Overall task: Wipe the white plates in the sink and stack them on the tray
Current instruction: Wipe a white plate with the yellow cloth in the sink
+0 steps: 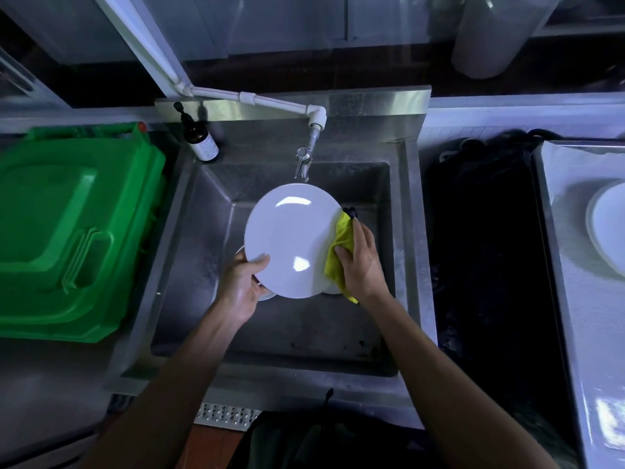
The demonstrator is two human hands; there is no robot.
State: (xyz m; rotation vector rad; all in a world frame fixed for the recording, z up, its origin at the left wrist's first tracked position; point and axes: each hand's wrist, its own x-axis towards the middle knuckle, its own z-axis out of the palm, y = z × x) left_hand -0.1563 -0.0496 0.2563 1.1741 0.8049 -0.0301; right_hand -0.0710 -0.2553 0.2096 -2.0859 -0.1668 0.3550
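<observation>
A white plate (289, 238) is held over the steel sink (402, 231). My left hand (241, 282) grips its lower left rim, thumb on top. My right hand (360, 262) holds a yellow cloth (341, 248) against the plate's right edge. Under the plate, slivers of other white plates (267, 295) show in the basin. At the far right, a white plate (610, 231) lies on the grey tray (575, 299), cut off by the frame edge.
A tap (304, 160) hangs over the sink's back, just beyond the plate. A brown pump bottle (201, 140) stands at the sink's back left corner. A green bin lid (71, 225) lies left of the sink. A dark gap separates sink and tray.
</observation>
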